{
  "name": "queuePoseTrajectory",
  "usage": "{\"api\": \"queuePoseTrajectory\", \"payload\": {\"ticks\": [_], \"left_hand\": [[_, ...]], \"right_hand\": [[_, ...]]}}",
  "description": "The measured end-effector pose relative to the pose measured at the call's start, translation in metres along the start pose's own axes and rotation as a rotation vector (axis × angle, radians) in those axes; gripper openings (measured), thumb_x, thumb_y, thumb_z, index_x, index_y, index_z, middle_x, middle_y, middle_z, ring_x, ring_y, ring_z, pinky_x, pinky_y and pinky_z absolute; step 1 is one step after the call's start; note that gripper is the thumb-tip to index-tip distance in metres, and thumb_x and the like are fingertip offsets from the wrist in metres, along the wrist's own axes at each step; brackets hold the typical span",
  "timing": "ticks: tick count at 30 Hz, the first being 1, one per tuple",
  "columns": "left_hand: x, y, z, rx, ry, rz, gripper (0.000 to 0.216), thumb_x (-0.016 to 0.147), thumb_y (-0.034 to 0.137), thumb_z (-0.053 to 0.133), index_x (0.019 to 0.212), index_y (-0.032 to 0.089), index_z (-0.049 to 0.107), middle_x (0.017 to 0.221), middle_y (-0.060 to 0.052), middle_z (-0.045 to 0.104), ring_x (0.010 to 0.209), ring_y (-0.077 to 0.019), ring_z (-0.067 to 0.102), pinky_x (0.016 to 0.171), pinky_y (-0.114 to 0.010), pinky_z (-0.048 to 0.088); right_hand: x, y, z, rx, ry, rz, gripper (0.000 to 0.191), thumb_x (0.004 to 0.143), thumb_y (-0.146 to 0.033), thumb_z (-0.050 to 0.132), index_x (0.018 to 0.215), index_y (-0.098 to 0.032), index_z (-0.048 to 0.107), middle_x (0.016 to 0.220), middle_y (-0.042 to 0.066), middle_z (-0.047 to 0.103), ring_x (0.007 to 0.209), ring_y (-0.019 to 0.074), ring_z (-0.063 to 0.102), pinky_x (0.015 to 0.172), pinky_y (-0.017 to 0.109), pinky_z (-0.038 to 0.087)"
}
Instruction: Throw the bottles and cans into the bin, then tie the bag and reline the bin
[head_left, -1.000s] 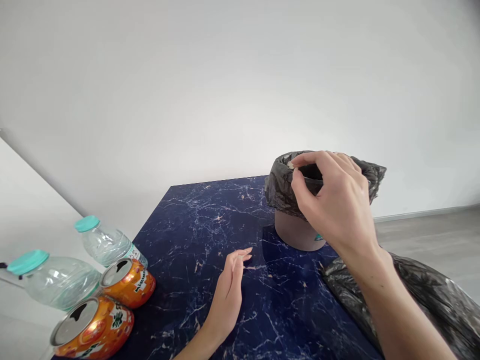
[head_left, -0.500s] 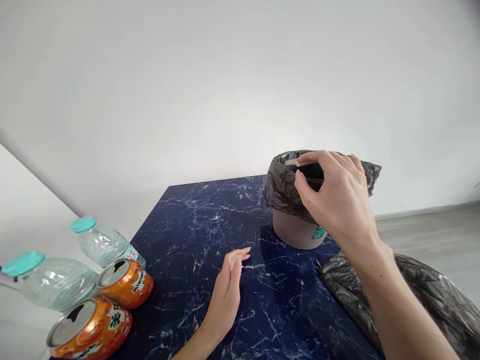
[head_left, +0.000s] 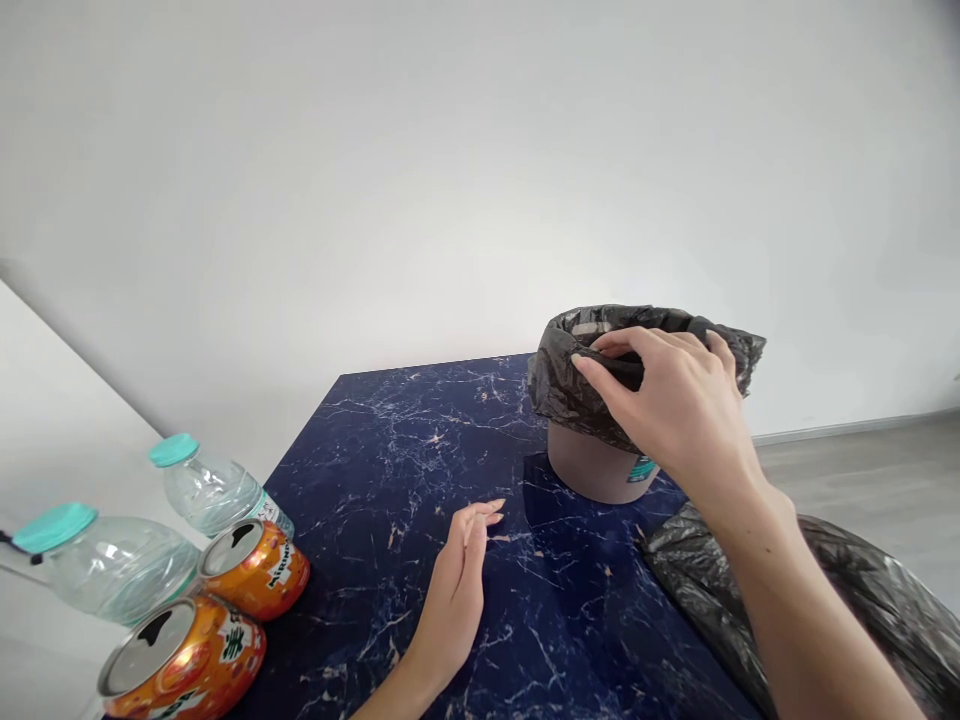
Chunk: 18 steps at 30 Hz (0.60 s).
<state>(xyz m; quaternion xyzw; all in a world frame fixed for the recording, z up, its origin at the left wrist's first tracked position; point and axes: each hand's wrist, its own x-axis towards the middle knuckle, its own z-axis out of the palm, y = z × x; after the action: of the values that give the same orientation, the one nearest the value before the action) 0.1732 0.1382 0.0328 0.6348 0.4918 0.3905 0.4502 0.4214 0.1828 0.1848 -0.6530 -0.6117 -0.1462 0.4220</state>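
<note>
Standing at the table's far right is a grey-brown trash bin [head_left: 600, 470], lined with a black trash bag [head_left: 562, 375] folded over its rim. My right hand [head_left: 675, 395] reaches over it, thumb outside and fingers at the inner side, closed on the bag's edge at the near rim. A pale strip [head_left: 592, 327] shows inside the mouth; I cannot make out what it is. The bin's depth is hidden. My left hand [head_left: 457, 580] hovers or rests over the dark blue marbled table [head_left: 420, 440], fingers stretched out, holding nothing.
Two opened orange soda cans, a nearer can [head_left: 187, 660] and a farther can [head_left: 259, 570], stand at the left. Behind them are two clear bottles with turquoise caps, one bottle [head_left: 120, 565] nearer, another bottle [head_left: 217, 495] farther. A second black plastic bag [head_left: 862, 600] lies at the right.
My right hand has lowered onto the bin's near rim, and its thumb and fingers have closed on the bag's edge. The left hand has stayed nearly still.
</note>
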Motion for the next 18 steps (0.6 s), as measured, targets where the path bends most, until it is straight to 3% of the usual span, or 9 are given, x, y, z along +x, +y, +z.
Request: {"api": "queuePoseTrajectory", "payload": {"ticks": [5, 12, 15, 18], "left_hand": [[0.000, 0.001, 0.000, 0.005, -0.001, -0.009, 0.057, 0.113, 0.070, 0.030, 0.142, 0.033, 0.062, 0.158, -0.007, 0.060, 0.148, -0.0291, 0.054, 0.129, -0.053, 0.036], [0.000, 0.001, 0.001, -0.012, 0.009, -0.008, 0.053, 0.113, 0.067, 0.031, 0.140, 0.032, 0.062, 0.157, -0.007, 0.060, 0.146, -0.0276, 0.055, 0.129, -0.050, 0.035], [-0.001, 0.004, 0.001, 0.012, 0.024, -0.008, 0.051, 0.113, 0.065, 0.034, 0.135, 0.031, 0.064, 0.145, -0.009, 0.066, 0.139, -0.0293, 0.059, 0.123, -0.049, 0.040], [-0.003, 0.007, 0.002, 0.064, 0.065, 0.038, 0.045, 0.113, 0.063, 0.039, 0.123, 0.028, 0.066, 0.124, -0.009, 0.070, 0.119, -0.0291, 0.065, 0.110, -0.044, 0.048]], "right_hand": [[-0.002, 0.001, 0.002, -0.049, -0.036, -0.039, 0.021, 0.099, -0.036, 0.073, 0.108, -0.019, 0.083, 0.105, 0.013, 0.084, 0.119, 0.0406, 0.073, 0.128, 0.076, 0.026], [-0.002, 0.002, 0.001, 0.021, -0.053, -0.109, 0.018, 0.101, -0.031, 0.068, 0.107, -0.020, 0.081, 0.110, 0.012, 0.084, 0.118, 0.0382, 0.073, 0.127, 0.076, 0.028], [-0.002, -0.002, -0.001, 0.093, -0.080, -0.158, 0.017, 0.102, -0.032, 0.068, 0.107, -0.021, 0.080, 0.110, 0.009, 0.084, 0.116, 0.0350, 0.074, 0.127, 0.073, 0.029], [-0.002, -0.009, -0.005, 0.206, -0.104, -0.236, 0.011, 0.101, -0.032, 0.072, 0.104, -0.024, 0.079, 0.107, 0.005, 0.084, 0.111, 0.0308, 0.076, 0.127, 0.069, 0.033]]}}
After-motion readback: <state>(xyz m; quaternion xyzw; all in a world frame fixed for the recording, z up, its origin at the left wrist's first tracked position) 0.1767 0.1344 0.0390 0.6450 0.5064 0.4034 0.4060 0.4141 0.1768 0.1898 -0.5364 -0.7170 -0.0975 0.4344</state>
